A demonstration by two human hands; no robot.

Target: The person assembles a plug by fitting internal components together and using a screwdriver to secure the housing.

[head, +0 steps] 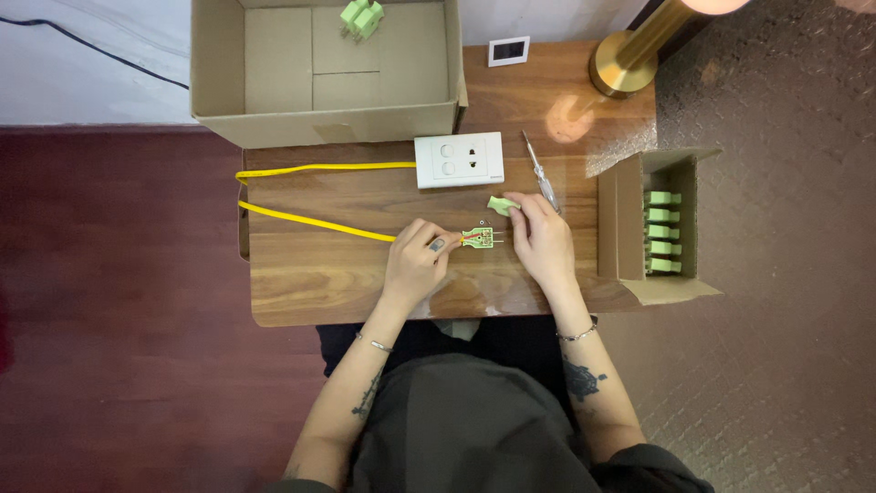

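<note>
- Sitting at a small wooden table (310, 283), the person has the left hand (415, 265) pinching the open green plug base (478, 238) where the yellow cable (310, 222) runs into it, fingers pressed together at the cable end.
- Right hand (540, 239) has its fingertips pinched on the loose green plug cover (501, 205), just above the base, not touching it.
- Screwdriver (540, 170) lies right beside that hand; white wall socket plate (458, 160) sits near it.
- Small cardboard box (630, 219) on the right holds a row of green plugs (662, 232); a big open carton (274, 123) sits at the far edge with a couple more.
</note>
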